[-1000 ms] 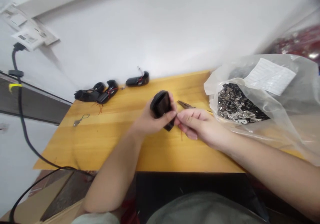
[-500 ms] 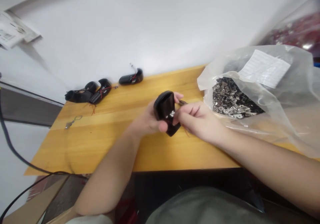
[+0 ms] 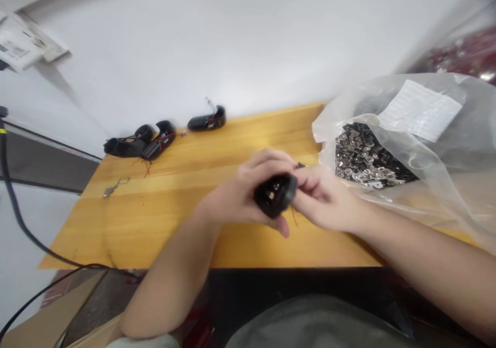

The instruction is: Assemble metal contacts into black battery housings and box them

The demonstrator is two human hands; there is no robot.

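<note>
A glossy black plastic housing (image 3: pixel 274 195) is gripped by my left hand (image 3: pixel 251 190), fingers wrapped over its top and thumb below. Its open end faces me, with a small bright spot inside. My right hand (image 3: pixel 321 195) is closed at the housing's right side, thumb and index finger pinched together. A small dark piece (image 3: pixel 299 166) pokes out above the right fingers, but its kind is unclear. A thin red wire (image 3: pixel 294 216) hangs below, between the hands.
More black housings with red wires (image 3: pixel 157 144) lie at the back left, and another housing (image 3: pixel 207 120) rests near the wall. Small metal parts (image 3: pixel 110 190) lie on the wooden table (image 3: pixel 155 224). At right stands an open plastic bag (image 3: pixel 437 177) of metal pieces (image 3: pixel 368 156). Black cables (image 3: pixel 27 229) hang at left.
My left hand has turned the housing so that its open end faces me, and moved it slightly right and down. My right hand has shifted a little right, still beside it.
</note>
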